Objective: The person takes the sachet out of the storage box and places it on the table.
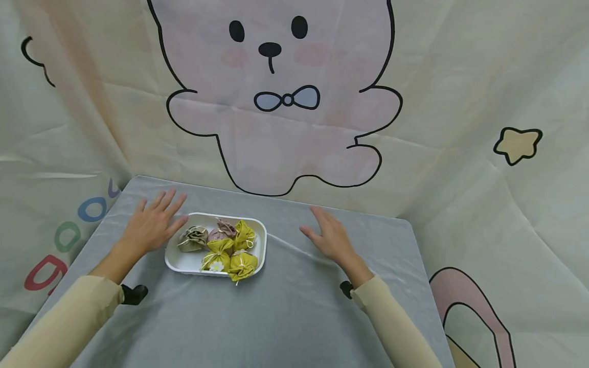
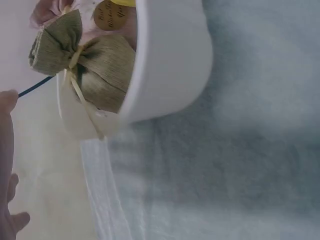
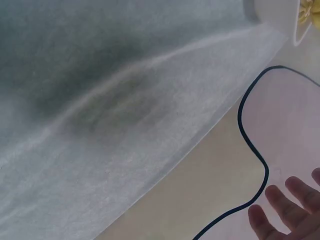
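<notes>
1. The left hand [image 1: 149, 227] lies flat on the grey tablecloth [image 1: 285, 312] with straight fingers, holding nothing, just beside the left end of the white tray [image 1: 184, 261].
2. The right hand [image 1: 329, 236] rests flat and relaxed, well apart from the tray.
3. The tray holds small tied pouches [image 1: 228, 249]: yellow, olive and pink.

Staged recording corner rather than a lived-in room: cartoon-bear fabric backdrop [image 1: 280, 97] hung on all sides, small table [image 1: 294, 306] draped in plain grey cloth, one white tray [image 1: 184, 261] of tied fabric pouches [image 1: 230, 248].
</notes>
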Demonstrator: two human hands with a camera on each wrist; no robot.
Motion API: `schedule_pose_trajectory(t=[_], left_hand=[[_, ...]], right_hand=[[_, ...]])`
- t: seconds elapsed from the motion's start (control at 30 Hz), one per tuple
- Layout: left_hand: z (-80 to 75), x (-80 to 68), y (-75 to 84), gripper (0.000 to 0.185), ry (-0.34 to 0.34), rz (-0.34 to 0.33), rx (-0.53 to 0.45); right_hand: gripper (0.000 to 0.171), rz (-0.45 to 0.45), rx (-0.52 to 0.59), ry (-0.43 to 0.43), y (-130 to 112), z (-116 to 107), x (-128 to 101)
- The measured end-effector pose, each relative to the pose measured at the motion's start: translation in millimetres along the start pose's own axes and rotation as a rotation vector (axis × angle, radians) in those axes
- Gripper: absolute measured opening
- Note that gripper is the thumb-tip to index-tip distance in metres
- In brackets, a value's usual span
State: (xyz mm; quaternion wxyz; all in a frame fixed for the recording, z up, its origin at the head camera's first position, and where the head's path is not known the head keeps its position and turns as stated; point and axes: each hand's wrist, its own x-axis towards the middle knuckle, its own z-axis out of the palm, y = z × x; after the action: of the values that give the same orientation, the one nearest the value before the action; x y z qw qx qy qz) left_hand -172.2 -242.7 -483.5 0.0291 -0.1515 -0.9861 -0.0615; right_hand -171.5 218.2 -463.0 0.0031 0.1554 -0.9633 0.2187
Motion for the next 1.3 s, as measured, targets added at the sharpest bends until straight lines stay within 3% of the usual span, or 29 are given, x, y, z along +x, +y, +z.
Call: schedule_pose_trajectory(t=[0.27,0.47,0.8,1.1,1.3], left_hand=[[7.6,-9.8,-4.4,0.065,-0.039,0.121,-0.01],[12.5,-14.4,-6.4,0.066,-0.077,0.169,-0.042],[20.5,-22.1,-13.8,0.07,-0.157,0.192,-0.074],[32.1,-27.0,-16.1,0.08,-0.153,0.219,-0.073],[33.0,-29.8,-18.3,0.083,-0.152,0.23,-0.067]], right_hand=[[0.068,-0.017,0.125,-0.026,-17,5,-2],[0.067,-0.024,0.181,-0.054,-33,10,-3],[0.065,-0.127,0.284,-0.169,-48,22,-5],[0.06,-0.202,0.344,-0.212,-62,35,-7],[0.063,-0.201,0.375,-0.247,-70,42,-9]])
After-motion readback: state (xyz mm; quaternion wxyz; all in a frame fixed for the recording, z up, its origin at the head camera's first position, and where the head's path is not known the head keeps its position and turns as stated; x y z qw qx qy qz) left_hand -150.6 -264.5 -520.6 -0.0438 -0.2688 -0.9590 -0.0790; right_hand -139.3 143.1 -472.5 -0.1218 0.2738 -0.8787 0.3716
